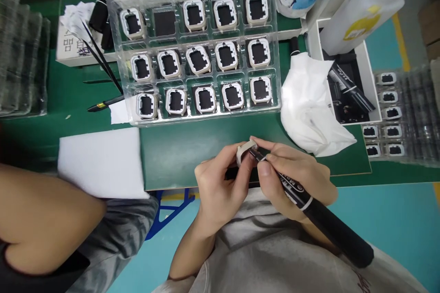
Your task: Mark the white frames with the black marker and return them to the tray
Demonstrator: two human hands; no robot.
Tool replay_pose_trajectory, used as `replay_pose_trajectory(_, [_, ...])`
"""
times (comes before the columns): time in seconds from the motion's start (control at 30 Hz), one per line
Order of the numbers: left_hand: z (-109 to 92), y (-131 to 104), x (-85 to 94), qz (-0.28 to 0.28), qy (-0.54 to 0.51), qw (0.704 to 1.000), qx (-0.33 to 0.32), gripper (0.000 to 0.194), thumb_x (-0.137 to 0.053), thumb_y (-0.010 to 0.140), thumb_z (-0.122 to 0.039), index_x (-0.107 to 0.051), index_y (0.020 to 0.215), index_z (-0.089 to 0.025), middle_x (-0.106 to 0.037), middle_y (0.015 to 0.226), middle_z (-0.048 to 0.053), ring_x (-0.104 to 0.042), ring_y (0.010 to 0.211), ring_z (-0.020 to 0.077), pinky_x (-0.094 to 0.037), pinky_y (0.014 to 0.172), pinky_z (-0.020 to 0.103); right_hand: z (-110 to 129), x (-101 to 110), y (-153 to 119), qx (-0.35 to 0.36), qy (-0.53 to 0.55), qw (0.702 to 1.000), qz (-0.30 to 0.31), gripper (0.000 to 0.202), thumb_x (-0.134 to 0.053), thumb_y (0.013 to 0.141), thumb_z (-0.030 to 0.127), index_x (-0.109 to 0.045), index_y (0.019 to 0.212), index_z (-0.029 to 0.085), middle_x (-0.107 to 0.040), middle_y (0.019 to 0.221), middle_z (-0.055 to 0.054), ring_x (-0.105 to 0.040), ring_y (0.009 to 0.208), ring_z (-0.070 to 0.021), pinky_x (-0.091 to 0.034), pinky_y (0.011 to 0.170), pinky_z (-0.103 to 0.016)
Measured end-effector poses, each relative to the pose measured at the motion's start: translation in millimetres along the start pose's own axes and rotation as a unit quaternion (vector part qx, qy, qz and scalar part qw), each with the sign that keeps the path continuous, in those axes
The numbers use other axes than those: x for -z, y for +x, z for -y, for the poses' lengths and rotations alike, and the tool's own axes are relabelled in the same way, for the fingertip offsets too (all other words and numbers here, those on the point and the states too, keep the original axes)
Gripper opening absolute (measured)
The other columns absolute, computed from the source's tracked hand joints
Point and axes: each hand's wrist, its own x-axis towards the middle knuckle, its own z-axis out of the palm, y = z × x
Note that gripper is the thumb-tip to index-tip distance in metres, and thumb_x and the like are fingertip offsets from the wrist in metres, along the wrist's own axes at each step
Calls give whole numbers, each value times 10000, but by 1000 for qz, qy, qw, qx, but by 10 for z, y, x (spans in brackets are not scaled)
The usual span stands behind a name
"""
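My left hand (223, 183) pinches a small light-coloured watch-case frame (245, 149) at the green table's front edge. In my right hand (297, 176) is a black marker (302, 199), its cap end pointing down to the right and its tip against the inside of the frame. A fingertip of my right hand also reaches the frame's upper edge. Beyond my hands lies a clear plastic tray (202, 121) with several similar white frames in its compartments; one compartment in the back row holds only a dark pad (165, 23).
A folded white cloth (99, 162) lies left, near another person's arm (44, 215). Right are a crumpled white cloth (305, 105), a white box (373, 82) with markers, and bottles. Tweezers (103, 62) lie left of the tray. Stacked trays (419, 119) stand far right.
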Motion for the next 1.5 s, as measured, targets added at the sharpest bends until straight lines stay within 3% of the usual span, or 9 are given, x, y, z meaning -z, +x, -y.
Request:
replay_pose_trajectory(0.13, [-2,8,-10,0,-17,1000,5,110,-789,1043,-150,-831,1126,-210,-856,873,-42,-754,676,69,-595,700,128,-14,-45,12,31,41,996,-71,306,-730,962,-50,-682,1013,248,-728,755,45,-797,701,-170,-817,987,-441])
replay_pose_trajectory(0.3, [-7,20,5,9,-17,1000,10,121,-787,1046,-154,-832,1143,-211,-846,856,-47,-739,657,63,-593,685,124,-10,-53,-15,32,22,998,-45,271,-730,985,-17,-698,1030,248,-773,807,22,-854,801,-201,-817,972,-409])
replay_pose_trajectory(0.47, [-20,30,13,10,-23,999,23,87,-795,1050,-171,-845,1109,-212,-845,835,-36,-750,651,82,-607,671,145,-29,-85,-12,45,33,995,-82,288,-746,937,-61,-707,1048,202,-755,786,16,-849,779,-211,-821,974,-433])
replay_pose_trajectory(0.67, [-22,61,45,32,-80,991,102,60,-840,1025,-185,-872,1066,-217,-870,857,-3,-819,733,138,-650,690,184,-69,-45,24,62,60,994,-66,381,-743,909,-70,-722,1119,247,-735,733,69,-741,571,-160,-821,970,-480])
replay_pose_trajectory(0.93, [-27,127,86,68,-184,965,177,8,-872,1007,-207,-869,1014,-209,-866,843,12,-851,765,170,-688,706,208,-26,-38,1,28,46,995,-87,339,-755,891,-44,-739,1058,251,-806,797,36,-873,760,-231,-811,994,-443])
replay_pose_trajectory(1.13, [-73,168,93,70,-221,950,208,35,-875,996,-211,-857,972,-193,-867,841,23,-828,688,161,-700,665,223,-6,133,64,-66,77,992,73,343,-718,996,47,-641,733,253,-732,655,48,-895,805,-232,-757,1122,-459])
replay_pose_trajectory(1.23, [-90,174,69,55,-215,952,213,58,-860,1001,-226,-854,962,-184,-862,827,29,-818,655,158,-697,640,225,-17,170,61,-82,76,991,74,313,-742,1002,75,-675,754,253,-771,683,31,-909,878,-260,-768,1090,-452])
replay_pose_trajectory(1.4, [-103,161,37,39,-196,957,210,41,-867,980,-214,-846,964,-183,-836,772,14,-807,634,156,-682,620,216,-43,189,17,-106,58,990,74,242,-772,994,99,-746,808,251,-853,818,-27,-902,1073,-332,-806,816,-323])
replay_pose_trajectory(1.5, [-95,151,39,37,-186,961,200,46,-890,953,-189,-844,957,-193,-849,801,14,-817,666,159,-685,641,215,-27,194,28,-100,46,990,89,268,-758,1007,107,-727,782,249,-857,827,-26,-900,1090,-324,-803,812,-309])
